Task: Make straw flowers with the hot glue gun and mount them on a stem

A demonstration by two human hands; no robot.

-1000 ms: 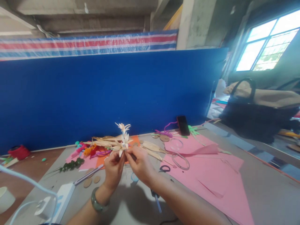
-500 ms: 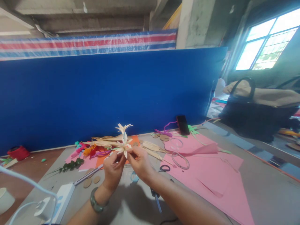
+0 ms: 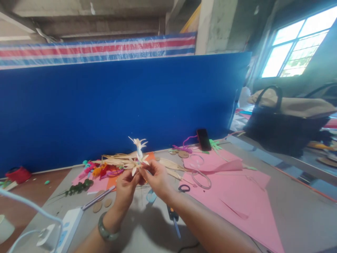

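Both hands meet above the middle of the table, fingers pinched on a pale craft flower (image 3: 139, 154). It has two tiers of narrow cream petals that look like dried husk, one above the other, joined by a whitish stem wrap. My left hand (image 3: 127, 185), with a green bangle on the wrist, grips just under the lower petals. My right hand (image 3: 157, 177) pinches at the same place from the right. The fingertips overlap, so the flower's lower end is hidden. Behind the hands lie dried husk strips (image 3: 116, 160). A glue gun (image 3: 173, 215) lies partly under my right forearm.
Pink paper sheets (image 3: 223, 196) cover the right side, near scissors (image 3: 184, 188) and a tape ring (image 3: 201, 180). A phone (image 3: 204, 140) leans on the blue partition (image 3: 118, 105). At left are a green sprig (image 3: 80, 186), wooden discs (image 3: 107, 202) and a power strip (image 3: 68, 228).
The flower has turned and tilted in my fingers, its lower petals now facing more to the left. My right forearm has shifted, showing more of the glue gun. The view has moved slightly.
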